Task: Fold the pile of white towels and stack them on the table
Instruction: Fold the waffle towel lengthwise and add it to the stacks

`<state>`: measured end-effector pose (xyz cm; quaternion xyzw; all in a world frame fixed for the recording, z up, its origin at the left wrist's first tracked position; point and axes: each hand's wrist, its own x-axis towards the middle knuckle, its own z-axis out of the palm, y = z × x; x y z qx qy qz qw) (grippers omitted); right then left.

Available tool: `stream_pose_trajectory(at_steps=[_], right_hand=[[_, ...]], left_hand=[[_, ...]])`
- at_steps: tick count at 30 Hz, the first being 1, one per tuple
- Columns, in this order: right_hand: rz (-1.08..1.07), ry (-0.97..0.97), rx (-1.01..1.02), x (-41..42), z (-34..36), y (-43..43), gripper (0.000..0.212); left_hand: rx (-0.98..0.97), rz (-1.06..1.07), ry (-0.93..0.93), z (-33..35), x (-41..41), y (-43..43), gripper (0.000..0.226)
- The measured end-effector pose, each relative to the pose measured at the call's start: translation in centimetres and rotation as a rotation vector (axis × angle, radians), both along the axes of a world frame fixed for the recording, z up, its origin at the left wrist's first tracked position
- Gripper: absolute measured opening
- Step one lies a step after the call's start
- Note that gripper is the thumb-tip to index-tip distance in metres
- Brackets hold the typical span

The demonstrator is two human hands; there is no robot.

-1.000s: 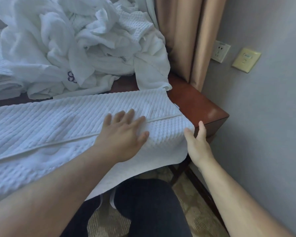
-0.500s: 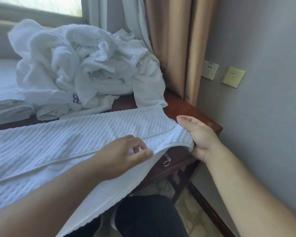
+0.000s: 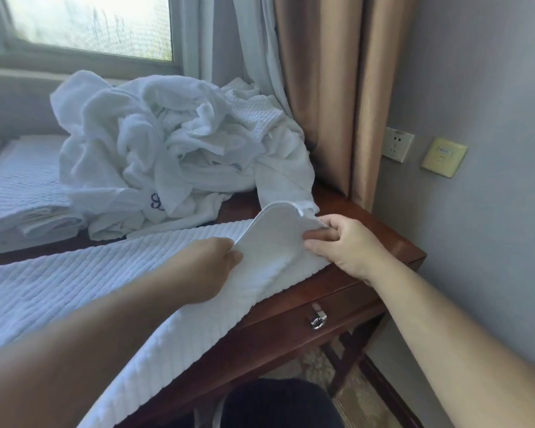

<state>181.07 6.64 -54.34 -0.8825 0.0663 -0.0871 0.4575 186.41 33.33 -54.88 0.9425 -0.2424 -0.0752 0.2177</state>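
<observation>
White ribbed towel (image 3: 74, 282) lies across the table (image 3: 368, 230), its raised end pinched between left hand (image 3: 207, 270) and right hand (image 3: 349, 245).

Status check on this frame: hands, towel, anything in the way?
Left hand and right hand both pinch the ribbed towel end, lifted off the table. Unfolded pile close behind; folded stack far left.

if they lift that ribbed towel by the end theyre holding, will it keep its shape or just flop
Probably flop: the end of the ribbed towel already curls over between the left hand and right hand. It also drapes limply off the table edge. Its ribbed weave likely grips rather than slides.
</observation>
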Motion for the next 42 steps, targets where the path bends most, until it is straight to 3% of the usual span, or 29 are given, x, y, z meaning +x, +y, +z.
stream_pose_trajectory(at_steps=[1,3,4,7,11,16,19,22,26,29,34,40,42], right_hand=[[-0.078,-0.057,-0.214,0.4,-0.1,0.1,0.018],[-0.197,-0.214,-0.548,1.4,-0.5,0.0,0.043],[-0.207,-0.294,-0.61,1.8,-0.6,0.2,0.047],[-0.149,-0.343,-0.501,3.9,-0.7,0.1,0.049],[-0.194,-0.213,-0.384,6.8,-1.1,-0.2,0.046],[-0.301,-0.094,-0.341,9.1,-2.1,-1.1,0.045],[-0.339,0.012,-0.423,9.5,-2.7,-1.3,0.045],[-0.375,0.12,-0.556,9.4,-3.3,-0.9,0.029],[-0.492,-0.14,-0.798,8.5,-3.1,1.1,0.036],[-0.36,-0.417,-0.751,7.5,-3.3,4.5,0.023],[0.025,-0.528,-0.59,5.8,-4.1,13.8,0.016],[0.549,-0.646,-0.522,3.1,-3.7,24.9,0.024],[0.649,-0.641,-0.525,2.3,-3.3,28.4,0.033]], left_hand=[[0.087,-0.018,-0.059,0.2,0.7,-0.2,0.037],[0.237,-0.042,-0.211,0.6,2.1,-0.6,0.036],[0.275,-0.052,-0.285,0.7,2.9,-0.7,0.035],[0.373,-0.099,-0.398,0.9,5.4,-0.5,0.031],[0.428,-0.146,-0.38,1.3,8.6,-0.9,0.032],[0.565,-0.278,-0.556,0.5,12.1,-2.4,0.04],[0.574,-0.32,-0.559,-0.7,13.3,-2.5,0.043],[0.572,-0.279,-0.524,-1.8,13.5,-2.4,0.047],[0.416,-0.214,-0.53,-1.8,12.4,-0.3,0.051],[0.298,-0.122,-0.502,-1.1,10.3,3.6,0.058],[0.09,0.134,-0.452,-0.3,4.3,14.3,0.054],[-0.102,0.472,-0.412,-1.6,-5.5,27.9,0.009],[-0.107,0.538,-0.369,-2.2,-8.4,31.0,0.007]])
